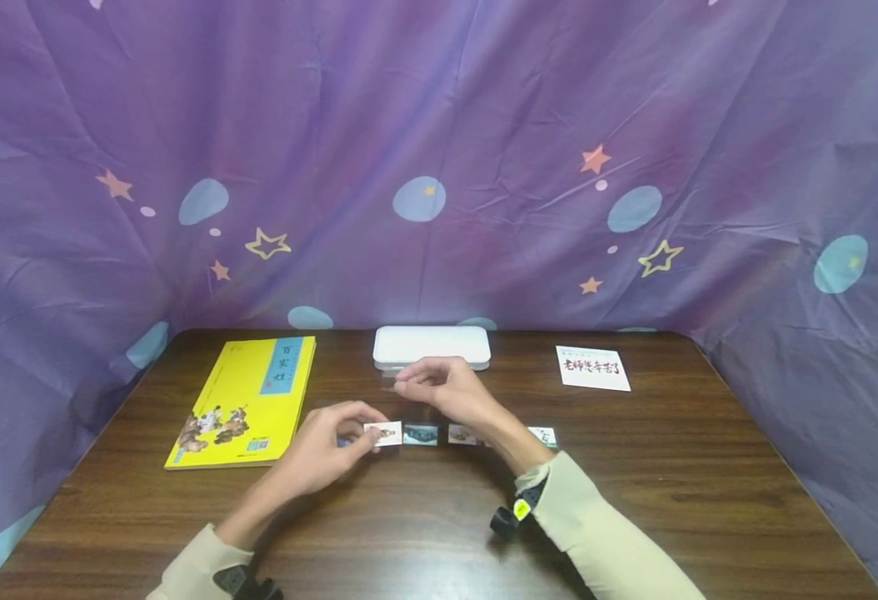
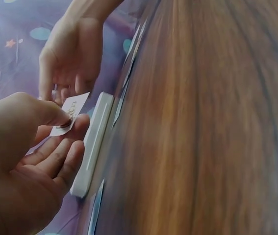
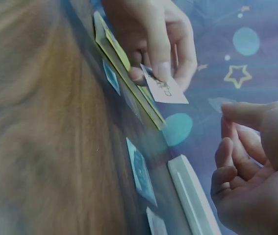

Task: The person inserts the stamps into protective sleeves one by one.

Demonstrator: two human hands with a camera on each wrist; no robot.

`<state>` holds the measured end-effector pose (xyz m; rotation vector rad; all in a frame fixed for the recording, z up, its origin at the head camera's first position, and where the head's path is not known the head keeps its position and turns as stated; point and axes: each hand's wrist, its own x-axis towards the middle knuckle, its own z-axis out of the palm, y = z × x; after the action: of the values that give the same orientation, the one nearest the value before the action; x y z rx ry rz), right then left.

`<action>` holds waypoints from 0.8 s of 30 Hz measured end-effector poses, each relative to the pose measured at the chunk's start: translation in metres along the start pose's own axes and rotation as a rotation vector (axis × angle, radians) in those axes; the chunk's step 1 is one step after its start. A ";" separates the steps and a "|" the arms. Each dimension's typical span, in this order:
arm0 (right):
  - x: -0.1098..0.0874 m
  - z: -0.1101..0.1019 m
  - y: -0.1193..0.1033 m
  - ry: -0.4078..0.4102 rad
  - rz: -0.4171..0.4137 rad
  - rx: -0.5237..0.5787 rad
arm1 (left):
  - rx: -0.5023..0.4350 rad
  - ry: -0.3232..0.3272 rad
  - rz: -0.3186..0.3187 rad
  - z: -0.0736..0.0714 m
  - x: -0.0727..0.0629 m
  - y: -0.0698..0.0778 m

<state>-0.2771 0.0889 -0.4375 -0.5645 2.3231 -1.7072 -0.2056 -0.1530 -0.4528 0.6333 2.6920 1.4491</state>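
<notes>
My left hand (image 1: pixel 324 446) pinches a small white card (image 1: pixel 383 433) with a printed figure between thumb and fingers. In the left wrist view the card (image 2: pixel 71 114) is tilted and lifted off the table. My right hand (image 1: pixel 450 392) is raised beyond the row of cards, apart from the held one. Its fingers (image 3: pixel 241 147) are loosely bent and I make out nothing held. Below the hands lie a teal picture card (image 1: pixel 420 434) and a pale picture card (image 1: pixel 461 434), partly behind the right wrist. A blue card (image 3: pixel 111 77) shows beyond the left hand.
A white flat case (image 1: pixel 431 343) stands at the back middle. A yellow book (image 1: pixel 247 400) lies to the left. At the right are a white sheet with red writing (image 1: pixel 593 368) and another small card (image 1: pixel 542 435). A purple curtain (image 1: pixel 439 125) hangs behind the brown table (image 1: pixel 664 500).
</notes>
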 end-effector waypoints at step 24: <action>-0.086 -0.051 0.043 -0.072 0.083 -0.048 | -0.161 -0.057 -0.004 0.040 0.019 0.017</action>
<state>-0.2261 0.1803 -0.4678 -0.5219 2.3084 -1.5726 -0.2089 -0.1059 -0.4589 0.6481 2.5006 1.6003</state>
